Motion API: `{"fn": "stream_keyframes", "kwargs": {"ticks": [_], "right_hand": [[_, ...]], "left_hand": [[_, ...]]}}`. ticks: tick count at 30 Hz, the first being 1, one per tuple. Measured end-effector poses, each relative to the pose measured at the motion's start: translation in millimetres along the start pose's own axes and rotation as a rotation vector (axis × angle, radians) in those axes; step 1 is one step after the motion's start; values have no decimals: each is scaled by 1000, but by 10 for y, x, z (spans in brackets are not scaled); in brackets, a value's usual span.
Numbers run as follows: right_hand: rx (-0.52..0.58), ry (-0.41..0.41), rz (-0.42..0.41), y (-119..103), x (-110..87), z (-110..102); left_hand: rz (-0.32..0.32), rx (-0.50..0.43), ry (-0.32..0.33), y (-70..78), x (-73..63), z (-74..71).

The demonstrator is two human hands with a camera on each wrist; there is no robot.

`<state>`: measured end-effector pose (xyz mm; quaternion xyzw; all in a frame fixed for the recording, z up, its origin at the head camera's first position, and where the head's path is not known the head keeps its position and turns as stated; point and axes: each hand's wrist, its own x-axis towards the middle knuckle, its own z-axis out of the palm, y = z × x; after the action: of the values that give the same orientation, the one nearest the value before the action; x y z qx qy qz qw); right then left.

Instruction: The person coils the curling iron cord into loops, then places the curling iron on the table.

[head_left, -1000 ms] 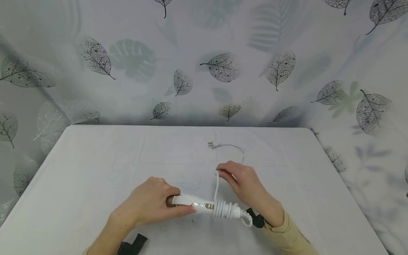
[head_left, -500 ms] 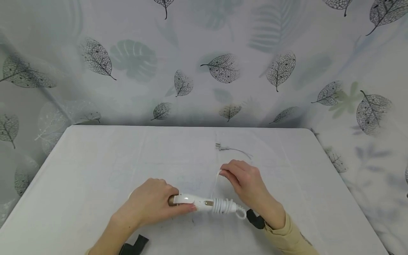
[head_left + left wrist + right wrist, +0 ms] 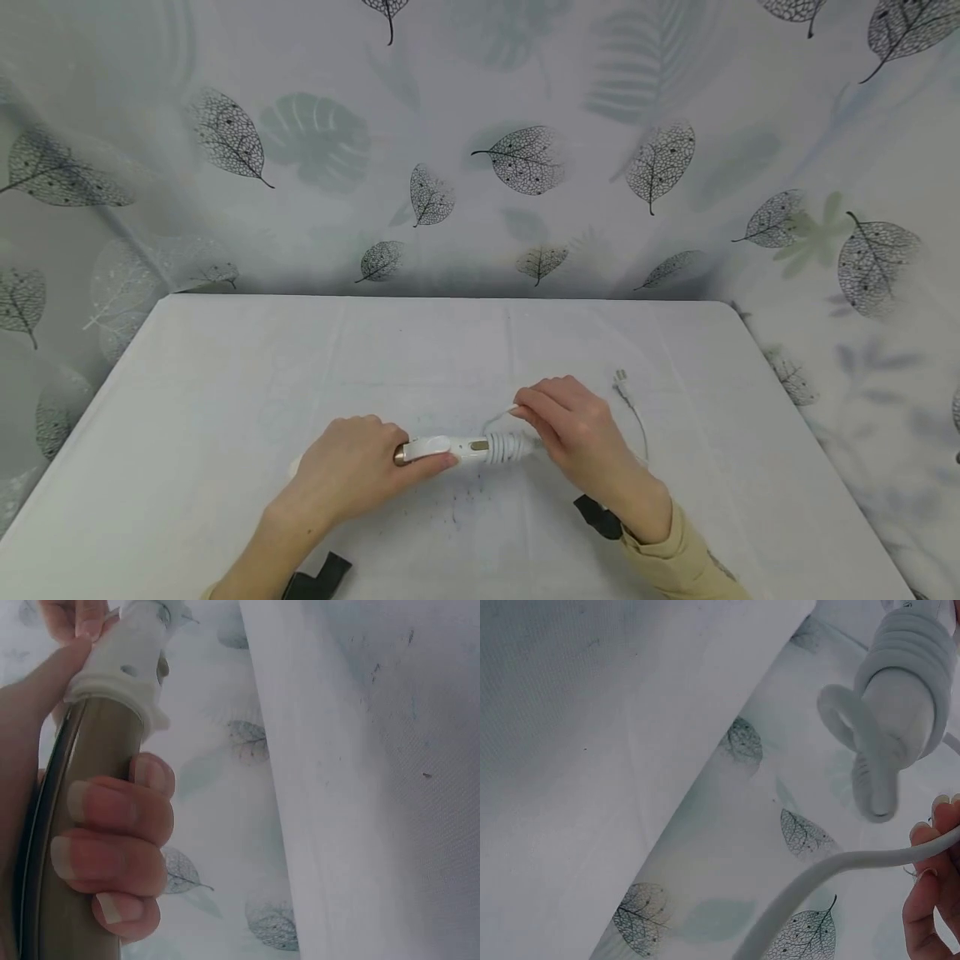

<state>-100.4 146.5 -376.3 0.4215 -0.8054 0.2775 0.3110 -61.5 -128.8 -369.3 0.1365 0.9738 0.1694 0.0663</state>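
Observation:
A white-handled curling iron [image 3: 467, 450] with a gold-coloured barrel [image 3: 101, 750] is held level above the white table. My left hand [image 3: 348, 467] grips it, fingers curled round the barrel and thumb along the handle. White power cord [image 3: 506, 447] is wound in several turns round the handle's right end. Between thumb and fingertips my right hand [image 3: 573, 429] pinches the cord, just behind the coils. In the right wrist view the loose cord [image 3: 840, 862] runs out from the fingers [image 3: 924, 911]. Its two-pin plug [image 3: 621, 382] shows beyond the right hand.
The white-covered table [image 3: 300, 350] carries faint dark specks below the iron. Black straps [image 3: 318, 577] show by the left wrist and a black band [image 3: 598, 517] by the right. A leaf-patterned curtain [image 3: 465, 150] hangs behind the table.
The plug has swung to the right and nearer. The iron has risen slightly in the head view. My right hand has brought the cord over the wound end, while my left keeps its grip.

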Motion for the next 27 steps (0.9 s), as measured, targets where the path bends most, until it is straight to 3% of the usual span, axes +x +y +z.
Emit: {"fn": "stream_keyframes", "kwargs": {"ticks": [8,20,27], "right_hand": [[-10,37,-56,-54,15,51],[19,14,-54,-162,-5,118],[30,-27,-84,-208,-11,166]], "left_hand": [[-42,24,36,21,15,21],[-132,40,128,40,45,10],[-147,52,167,26,47,-10]]}}
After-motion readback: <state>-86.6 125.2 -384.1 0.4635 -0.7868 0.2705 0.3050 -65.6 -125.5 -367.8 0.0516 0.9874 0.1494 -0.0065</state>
